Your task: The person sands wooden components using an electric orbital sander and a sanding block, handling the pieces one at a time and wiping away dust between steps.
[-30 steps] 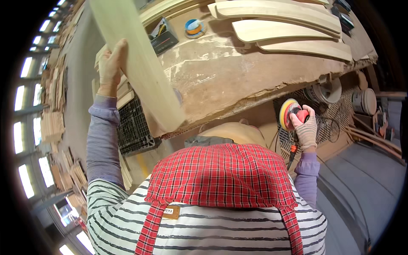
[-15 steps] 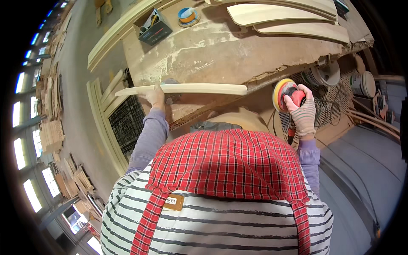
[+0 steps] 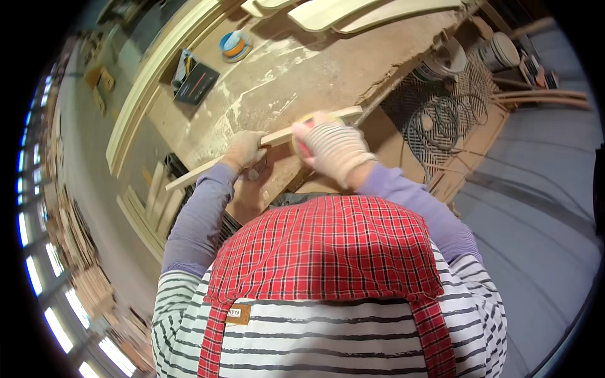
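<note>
A long, narrow strip of pale wood lies slantwise over the near part of the workbench. My gloved left hand is closed around it, left of its middle. My right hand, in a striped glove, grips a red and yellow orbital sander against the strip's right part. The right hand is slightly blurred and covers most of the sander, so its pad's exact contact is hidden.
A dark box of tools and a blue and orange tape roll sit on the bench. Curved wooden pieces lie at its far side. Buckets and coiled cable are to the right. Long boards line the left edge.
My right hand has brought the sander left, from beside the bench onto the wooden strip. The strip is now tilted, its right end farther away. My view has turned and shifted.
</note>
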Available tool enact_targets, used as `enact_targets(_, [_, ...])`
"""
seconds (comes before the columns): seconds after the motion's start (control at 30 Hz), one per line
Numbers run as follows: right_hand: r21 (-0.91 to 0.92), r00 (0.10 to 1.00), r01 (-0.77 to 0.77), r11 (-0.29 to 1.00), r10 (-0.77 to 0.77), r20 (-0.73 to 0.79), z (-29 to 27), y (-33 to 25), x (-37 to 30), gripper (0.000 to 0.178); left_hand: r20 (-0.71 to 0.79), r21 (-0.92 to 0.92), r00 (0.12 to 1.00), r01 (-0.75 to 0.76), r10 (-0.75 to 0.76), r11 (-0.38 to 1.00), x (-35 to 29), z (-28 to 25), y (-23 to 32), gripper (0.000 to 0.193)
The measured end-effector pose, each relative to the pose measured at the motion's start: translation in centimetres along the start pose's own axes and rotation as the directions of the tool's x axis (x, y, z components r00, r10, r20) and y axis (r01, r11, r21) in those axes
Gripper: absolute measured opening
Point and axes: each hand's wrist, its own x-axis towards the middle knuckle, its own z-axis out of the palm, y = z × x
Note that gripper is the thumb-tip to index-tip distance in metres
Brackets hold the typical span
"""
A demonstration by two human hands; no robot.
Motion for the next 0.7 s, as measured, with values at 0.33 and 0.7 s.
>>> enact_targets(0.33, [0.455, 0.815, -0.361, 0.814, 0.512, -0.270, 0.2, 9.3, -1.3, 0.051, 0.017, 0.014, 0.999, -0.040, 0.040, 0.999, -0.4, -0.3, 0.2, 0.021])
enact_targets(0.7, [0.169, 0.785, -0.311, 0.935, 0.353, -0.509, 3.7, 6.7, 0.3, 0.030, 0.128, -0.202, 0.984, -0.095, 0.122, 0.975, 2.9, -1.1, -2.3, 0.037])
